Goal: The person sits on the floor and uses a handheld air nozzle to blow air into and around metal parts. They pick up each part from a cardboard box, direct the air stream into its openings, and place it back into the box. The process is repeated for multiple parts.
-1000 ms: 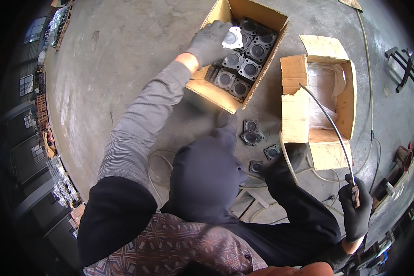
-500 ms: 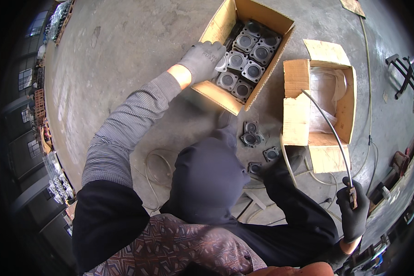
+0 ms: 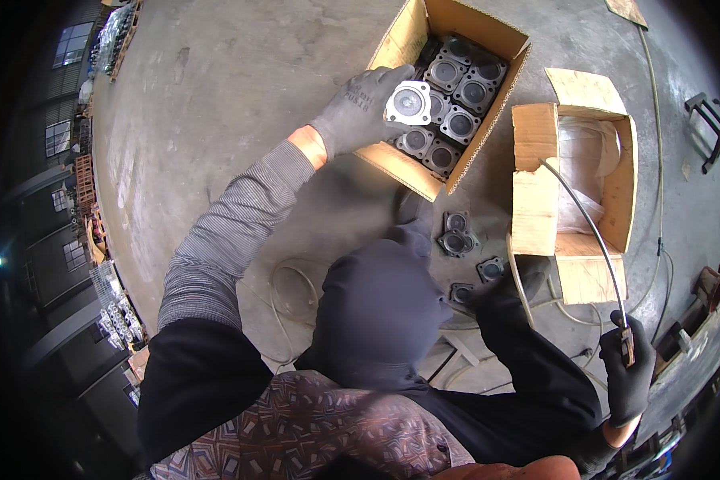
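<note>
My left hand [image 3: 366,110], in a grey glove, grips a bright metal flange [image 3: 409,102] with a round middle and holes at its corners. It is held just above the open cardboard box [image 3: 390,164], inside which several similar darker flanges [image 3: 461,124] lie packed. At the lower right my right hand [image 3: 628,372], also gloved, is closed around the handle of what looks like an air blow gun [image 3: 626,340]. Its long thin metal tube reaches up to the flap of the second box. Part of the handle is hidden by the fingers.
A second open cardboard box [image 3: 534,200] with white plastic lining [image 3: 582,164] stands to the right. Several dark flanges [image 3: 456,242] lie on the concrete floor by my feet. Hoses [image 3: 296,272] run over the floor. A black metal frame [image 3: 712,132] stands at the far right.
My left hand has raised the bright flange and turned its face up into view. The right hand still holds the blow gun; the whole view has shifted slightly.
</note>
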The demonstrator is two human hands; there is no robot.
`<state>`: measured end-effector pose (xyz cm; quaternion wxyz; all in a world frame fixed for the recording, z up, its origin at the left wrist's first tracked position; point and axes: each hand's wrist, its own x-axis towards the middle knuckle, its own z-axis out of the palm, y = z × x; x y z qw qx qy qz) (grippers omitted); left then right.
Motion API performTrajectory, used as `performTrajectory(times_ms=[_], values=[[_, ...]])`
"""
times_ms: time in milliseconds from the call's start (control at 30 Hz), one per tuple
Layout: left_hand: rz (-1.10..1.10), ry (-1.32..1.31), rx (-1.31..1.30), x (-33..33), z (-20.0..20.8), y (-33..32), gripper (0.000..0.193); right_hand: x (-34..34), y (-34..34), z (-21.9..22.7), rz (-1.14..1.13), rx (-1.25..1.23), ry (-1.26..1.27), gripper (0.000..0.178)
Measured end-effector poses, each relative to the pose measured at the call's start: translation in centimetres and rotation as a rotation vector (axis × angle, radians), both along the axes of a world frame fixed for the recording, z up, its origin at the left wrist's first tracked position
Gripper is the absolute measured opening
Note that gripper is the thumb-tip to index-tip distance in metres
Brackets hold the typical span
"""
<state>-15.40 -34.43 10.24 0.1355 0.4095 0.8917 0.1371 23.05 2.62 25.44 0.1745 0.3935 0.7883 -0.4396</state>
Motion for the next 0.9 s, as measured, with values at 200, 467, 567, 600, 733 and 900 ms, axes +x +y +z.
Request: performTrajectory(times_ms=[200, 467, 567, 600, 733, 900], values=[[-0.016, 0.040, 0.053, 0.1, 0.5, 0.1, 0.089, 0.1, 0.1, 0.0, 0.008, 0.002, 0.009, 0.033], [-0.003, -0.104, 0.039, -0.1, -0.8, 1.0, 0.091, 0.3, 0.3, 0.0, -0.004, -0.012, 0.007, 0.034], [-0.075, -0.127, -0.004, -0.7, -3.1, 2.6, 0.084, 0.1, 0.3, 0.0, 0.005, -0.018, 0.003, 0.034], [-0.102, -0.147, -0.012, -0.8, -4.2, 3.3, 0.082, 0.1, 0.3, 0.0, -0.002, -0.022, -0.004, 0.034], [-0.314, 0.033, 0.034, -0.8, -8.1, 6.1, 0.072, 0.0, 0.2, 0.0, 0.001, 0.003, -0.010, 0.034], [-0.348, 0.015, 0.047, -0.7, -11.1, 7.6, 0.067, -0.2, 0.3, -0.2, 0.016, 0.008, -0.027, 0.033]])
